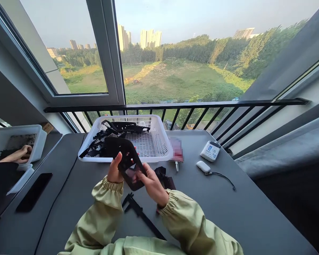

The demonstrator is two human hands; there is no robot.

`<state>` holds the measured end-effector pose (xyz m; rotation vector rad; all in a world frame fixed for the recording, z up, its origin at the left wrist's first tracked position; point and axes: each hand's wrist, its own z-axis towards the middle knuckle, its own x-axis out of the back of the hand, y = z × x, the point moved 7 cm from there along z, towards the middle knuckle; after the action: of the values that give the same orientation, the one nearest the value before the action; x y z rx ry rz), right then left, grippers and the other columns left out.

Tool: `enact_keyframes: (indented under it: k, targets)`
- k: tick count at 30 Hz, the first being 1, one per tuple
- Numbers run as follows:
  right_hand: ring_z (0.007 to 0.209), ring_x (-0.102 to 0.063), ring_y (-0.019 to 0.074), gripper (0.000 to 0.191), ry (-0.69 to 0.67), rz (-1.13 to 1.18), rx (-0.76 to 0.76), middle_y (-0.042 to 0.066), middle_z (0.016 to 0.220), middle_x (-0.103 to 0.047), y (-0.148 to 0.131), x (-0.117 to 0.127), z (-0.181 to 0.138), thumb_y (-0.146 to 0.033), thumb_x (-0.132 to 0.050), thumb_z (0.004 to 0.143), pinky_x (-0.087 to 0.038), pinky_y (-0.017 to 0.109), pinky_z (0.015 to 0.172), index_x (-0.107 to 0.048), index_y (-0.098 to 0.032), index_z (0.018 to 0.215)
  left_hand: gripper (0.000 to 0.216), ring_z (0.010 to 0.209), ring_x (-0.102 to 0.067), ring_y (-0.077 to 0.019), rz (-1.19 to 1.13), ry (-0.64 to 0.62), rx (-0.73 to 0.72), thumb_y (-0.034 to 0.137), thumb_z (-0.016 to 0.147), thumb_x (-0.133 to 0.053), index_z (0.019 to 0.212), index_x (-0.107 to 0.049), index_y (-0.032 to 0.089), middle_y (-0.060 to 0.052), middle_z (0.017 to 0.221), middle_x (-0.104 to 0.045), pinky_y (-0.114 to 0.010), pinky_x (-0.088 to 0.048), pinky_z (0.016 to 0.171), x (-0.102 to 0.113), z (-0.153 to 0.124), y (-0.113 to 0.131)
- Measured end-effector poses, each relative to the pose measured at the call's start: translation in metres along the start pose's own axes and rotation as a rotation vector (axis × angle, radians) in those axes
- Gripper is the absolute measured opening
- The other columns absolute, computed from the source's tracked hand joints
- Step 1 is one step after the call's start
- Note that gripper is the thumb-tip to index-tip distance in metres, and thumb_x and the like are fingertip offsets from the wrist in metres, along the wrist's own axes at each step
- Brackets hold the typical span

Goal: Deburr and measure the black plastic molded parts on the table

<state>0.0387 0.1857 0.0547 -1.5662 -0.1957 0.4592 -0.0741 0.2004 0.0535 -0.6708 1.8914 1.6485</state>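
Observation:
Both of my hands grip a black plastic panel (127,156) with rounded corners and cut-out openings, tilted above the table. My left hand (115,170) has its thumb on the panel's left edge; its other fingers are hidden behind. My right hand (152,184) holds the lower right edge, and its fingers reach over a rectangular opening. Just beyond the panel stands a white perforated basket (159,140) with several black plastic parts (127,126) in it. Below my hands lies a black caliper (143,214). A crumpled dark item (164,177) rests partly behind my right hand.
On the right lie a white boxy device (210,151) and a small white case (202,166) with a cord. A blurred red packet (177,150) sits beside the basket. At left are a phone-like black slab (34,192), a cable (59,193) and another person's hand (20,154) in a white bin (39,145).

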Motion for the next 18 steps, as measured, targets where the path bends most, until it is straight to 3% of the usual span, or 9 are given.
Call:
enact_keyframes:
  k: [5,9,12,14,18]
  targets:
    - [0.062,-0.056,0.0132,0.043,-0.166,0.173,-0.139,-0.003,0.071,-0.058,0.021,-0.015,-0.028,-0.061,-0.059,0.079,-0.048,0.030,0.066,-0.050,-0.021,0.092,0.068,0.115,-0.060,-0.0352,-0.093,-0.056,-0.037,0.050,0.063,-0.079,0.123,-0.061,0.026,-0.008,0.114,-0.070,-0.048,-0.050,0.094,0.021,-0.023,-0.012]
    - [0.075,-0.055,0.0149,0.049,-0.151,-0.105,-0.157,0.002,0.089,-0.059,0.037,0.002,-0.050,-0.065,-0.058,0.079,-0.048,0.028,0.065,-0.055,-0.021,0.101,0.055,0.109,-0.065,-0.0281,-0.130,0.094,-0.077,0.051,0.070,-0.074,0.117,-0.065,0.025,-0.005,0.107,-0.073,-0.040,-0.052,0.093,0.035,-0.028,-0.014]
    - [0.070,-0.055,0.0140,0.052,-0.204,-0.215,-0.196,0.001,0.081,-0.058,0.048,0.005,-0.065,-0.064,-0.060,0.078,-0.047,0.028,0.062,-0.054,-0.021,0.106,0.052,0.109,-0.065,-0.0239,-0.164,0.187,-0.092,0.054,0.076,-0.067,0.117,-0.065,0.022,-0.005,0.104,-0.074,-0.035,-0.049,0.096,0.040,-0.030,-0.016]
    - [0.068,-0.057,0.0135,0.058,-0.243,-0.145,-0.228,0.002,0.086,-0.058,0.052,0.001,-0.072,-0.067,-0.059,0.077,-0.049,0.028,0.062,-0.050,-0.021,0.112,0.051,0.109,-0.065,-0.0248,-0.161,0.170,-0.043,0.055,0.078,-0.063,0.114,-0.066,0.019,-0.007,0.103,-0.074,-0.037,-0.047,0.099,0.037,-0.032,-0.023]
    - [0.070,-0.060,0.0137,0.065,-0.260,-0.076,-0.204,0.006,0.104,-0.057,0.044,-0.007,-0.075,-0.072,-0.047,0.081,-0.052,0.029,0.060,-0.043,-0.023,0.122,0.049,0.096,-0.069,-0.0273,-0.120,0.015,0.088,0.054,0.076,-0.067,0.102,-0.071,0.013,-0.010,0.099,-0.075,-0.039,-0.049,0.094,0.020,-0.038,-0.039]
